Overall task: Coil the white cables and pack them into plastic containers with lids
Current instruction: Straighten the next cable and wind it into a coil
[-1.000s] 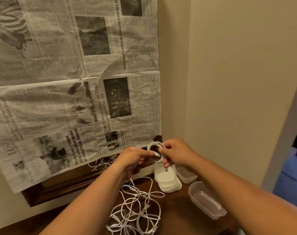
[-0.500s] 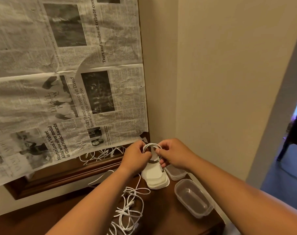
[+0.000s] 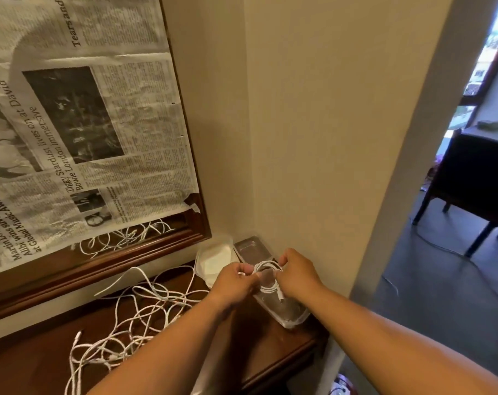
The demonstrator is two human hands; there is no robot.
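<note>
Coiled white cable (image 3: 270,288) is held between both hands, just above open clear container (image 3: 292,316) near table (image 3: 273,352) right edge. Left hand (image 3: 235,283) pinches coil left side; right hand (image 3: 297,276) pinches right side, fingers curled. Lid stack (image 3: 215,259) behind. Loose cables (image 3: 133,317) tangled at left.

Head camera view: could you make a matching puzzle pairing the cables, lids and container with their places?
Things:
1. small coiled white cable
2. tangled pile of loose white cables
3. stack of white plastic lids
4. open clear plastic container
Places:
A. spread on the dark wooden table, left side
B. just behind the left hand
C. beneath both hands, near the table's right edge
D. pinched between the left hand and right hand
Pairs: 1-D, 2-A, 3-B, 4-C.
</note>
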